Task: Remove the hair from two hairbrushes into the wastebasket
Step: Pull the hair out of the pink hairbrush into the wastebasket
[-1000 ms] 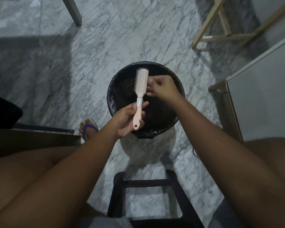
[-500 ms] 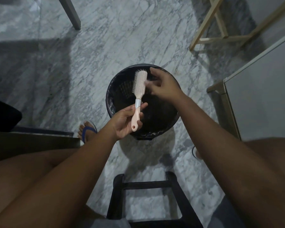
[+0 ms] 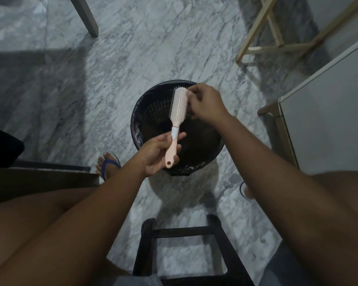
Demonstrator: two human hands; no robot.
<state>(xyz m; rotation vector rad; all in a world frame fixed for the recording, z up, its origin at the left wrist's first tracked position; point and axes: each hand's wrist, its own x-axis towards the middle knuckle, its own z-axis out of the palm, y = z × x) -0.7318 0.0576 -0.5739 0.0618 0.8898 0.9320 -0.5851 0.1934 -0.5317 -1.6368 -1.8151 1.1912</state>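
A pale pink hairbrush (image 3: 178, 112) with a white band on its neck is held over the black wastebasket (image 3: 139, 129), which is lined with a dark bag. My left hand (image 3: 157, 153) grips the brush by its handle, bristled head pointing away from me. My right hand (image 3: 207, 104) is at the right side of the brush head, fingertips pinched against the bristles near the top. Hair between those fingers is too fine to make out. Only one hairbrush is in view.
A black stool frame (image 3: 186, 244) stands between my knees, just before the wastebasket. A foot in a blue sandal (image 3: 108, 165) rests left of the basket. A pale wooden frame (image 3: 262, 38) stands at top right, a white cabinet (image 3: 329, 112) at right, and a dark ledge (image 3: 39, 182) at left.
My right hand has shifted up along the brush head and pinches near its top. The brush has turned so its bristled face shows more.
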